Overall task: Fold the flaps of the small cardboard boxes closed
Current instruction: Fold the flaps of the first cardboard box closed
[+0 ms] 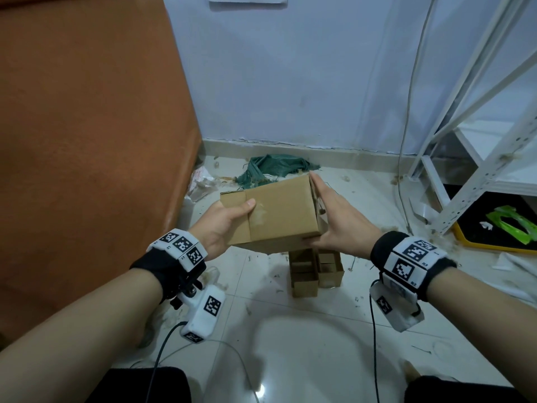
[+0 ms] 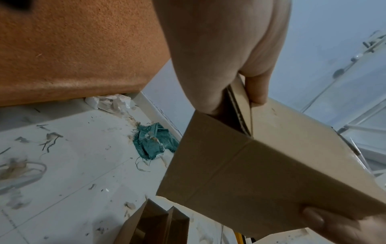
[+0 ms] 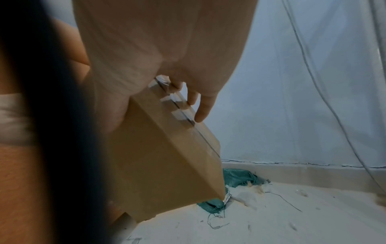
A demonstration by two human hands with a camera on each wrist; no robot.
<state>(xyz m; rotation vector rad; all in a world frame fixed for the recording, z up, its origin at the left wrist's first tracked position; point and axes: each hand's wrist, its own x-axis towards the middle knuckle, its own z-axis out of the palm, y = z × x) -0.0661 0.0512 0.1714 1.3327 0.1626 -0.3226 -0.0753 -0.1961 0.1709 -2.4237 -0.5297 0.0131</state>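
Note:
I hold a brown cardboard box [image 1: 279, 213] in the air between both hands, tilted, above the tiled floor. My left hand [image 1: 229, 225] grips its left end, thumb on top and fingers underneath. In the left wrist view the thumb of the left hand [image 2: 219, 57] pinches a flap at the open end of the box [image 2: 261, 173]. My right hand [image 1: 337, 219] lies flat against the right end with straight fingers. In the right wrist view the fingers of this hand [image 3: 167, 49] press on the folded end flaps of the box [image 3: 167, 165].
Two open small boxes [image 1: 315, 269] stand on the floor right under the held one. A green cloth [image 1: 270, 170] lies by the wall. An orange upholstered block [image 1: 87, 141] rises on the left, and a white metal rack [image 1: 479, 141] on the right. Scraps litter the tiles.

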